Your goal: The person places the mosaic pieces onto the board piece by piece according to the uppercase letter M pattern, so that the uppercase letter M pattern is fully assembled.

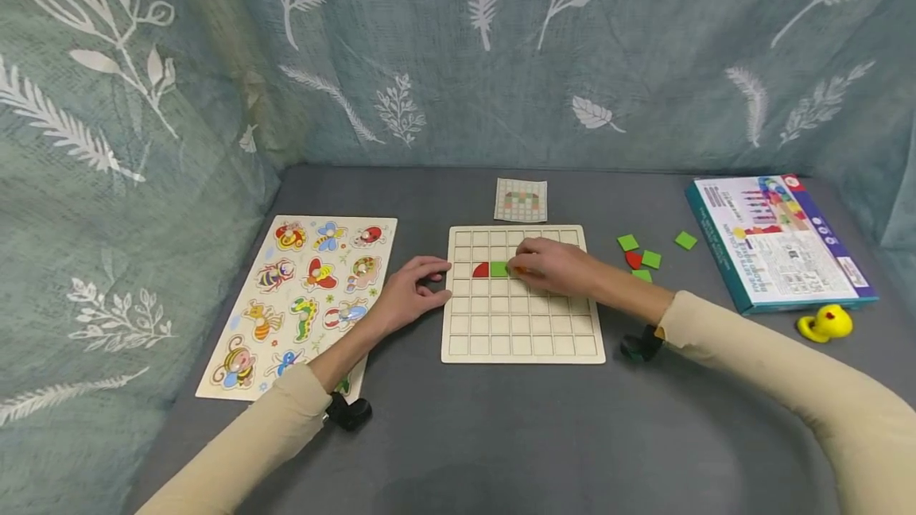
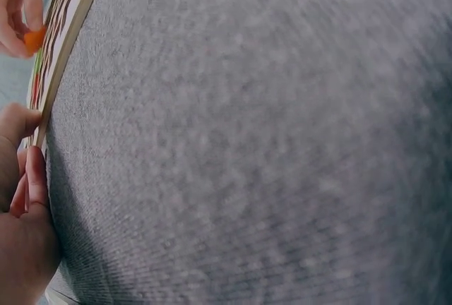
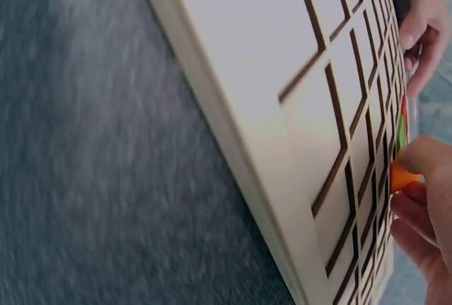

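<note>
A wooden grid board (image 1: 487, 346) lies on the grey table. In one of its rows a red quarter-round tile (image 1: 481, 269) sits beside a green square tile (image 1: 498, 269). The right hand (image 1: 551, 265) is over the board just right of the green tile, pinching an orange tile (image 3: 404, 177) between thumb and fingers; the fingers partly cover it. At the board's left edge, the left hand (image 1: 409, 292) rests its thumb and fingertips against the rim, with a gap between them. Behind the board lies a small pattern card (image 1: 521, 213) with a coloured design on a grid.
Loose green tiles (image 1: 627, 242) and a red tile (image 1: 634, 260) lie right of the board. Farther right are a box (image 1: 780, 245) and a yellow toy duck (image 1: 826, 324). A wooden insect puzzle (image 1: 286, 308) lies on the left, partly under the left arm. A patterned cloth hangs behind.
</note>
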`<state>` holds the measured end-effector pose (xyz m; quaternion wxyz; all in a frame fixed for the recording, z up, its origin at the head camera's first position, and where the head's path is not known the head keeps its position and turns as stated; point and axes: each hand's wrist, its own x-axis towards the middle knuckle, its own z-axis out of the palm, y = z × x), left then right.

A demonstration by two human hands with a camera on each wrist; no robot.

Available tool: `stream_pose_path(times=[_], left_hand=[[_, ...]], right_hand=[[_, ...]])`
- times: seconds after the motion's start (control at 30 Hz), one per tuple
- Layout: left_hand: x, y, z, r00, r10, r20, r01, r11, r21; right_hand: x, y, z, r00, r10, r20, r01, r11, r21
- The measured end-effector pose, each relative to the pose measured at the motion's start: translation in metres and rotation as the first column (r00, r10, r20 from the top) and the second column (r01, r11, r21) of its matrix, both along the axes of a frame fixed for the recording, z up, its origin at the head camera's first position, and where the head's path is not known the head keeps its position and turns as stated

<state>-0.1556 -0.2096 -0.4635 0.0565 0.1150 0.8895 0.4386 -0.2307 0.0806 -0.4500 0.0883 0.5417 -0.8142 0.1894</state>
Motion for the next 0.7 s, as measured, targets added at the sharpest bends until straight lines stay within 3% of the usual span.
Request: stream_pose_path(times=[0.2,0.47,0.7], left_hand=[[0.0033,0.0050,-0.0023,1.000,0.015,0.008,-0.015,1.000,-0.003],[0.0014,0.0008,-0.0004,1.000,0.028,0.010,-0.028,0.999,-0.020],[-0.0017,0.0030,0.0016,1.000,0.014,0.027,-0.014,1.000,-0.027]], right_hand=[[0.0038,0.0021,-0.0012,1.000,0.005,0.009,-0.005,0.999,0.048],[0.0009,0.0026,-0.0052,0.997,0.024,-0.080,-0.021,0.999,0.040],[0.0009,0.0076,-0.0040,0.998,0.018,-0.056,-0.016,0.999,0.030]])
